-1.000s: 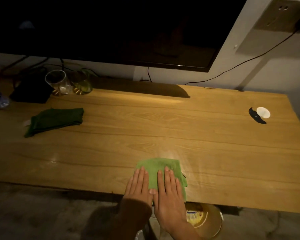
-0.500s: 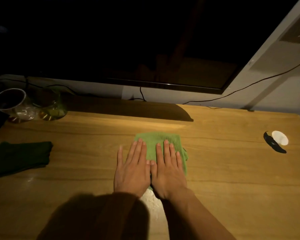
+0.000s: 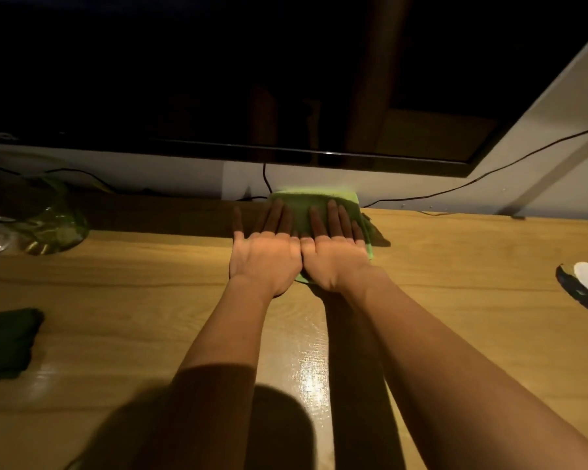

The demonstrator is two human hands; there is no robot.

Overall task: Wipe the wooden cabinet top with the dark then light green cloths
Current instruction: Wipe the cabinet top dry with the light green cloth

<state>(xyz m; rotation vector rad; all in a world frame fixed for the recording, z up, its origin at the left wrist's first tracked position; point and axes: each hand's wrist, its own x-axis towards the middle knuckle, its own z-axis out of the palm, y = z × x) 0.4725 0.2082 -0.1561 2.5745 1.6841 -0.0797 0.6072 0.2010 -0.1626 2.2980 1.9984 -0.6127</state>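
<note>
The light green cloth point(image 3: 314, 200) lies flat at the far edge of the wooden cabinet top point(image 3: 455, 317), right against the wall under the screen. My left hand point(image 3: 263, 254) and my right hand point(image 3: 333, 252) press down on it side by side, palms flat and fingers stretched forward. The left hand covers only the cloth's left part and also rests on bare wood. The dark green cloth point(image 3: 6, 342) lies folded at the left edge of the view, apart from both hands.
A big dark screen point(image 3: 286, 96) hangs just above the far edge, with cables point(image 3: 472, 179) along the wall. Two glass vessels point(image 3: 53, 218) stand at the far left. A small white dish with a dark object point(image 3: 586, 283) sits at the right edge.
Both hands have pushed the light green cloth away from me, from the near edge across the top to the wall. The view has moved forward with them.
</note>
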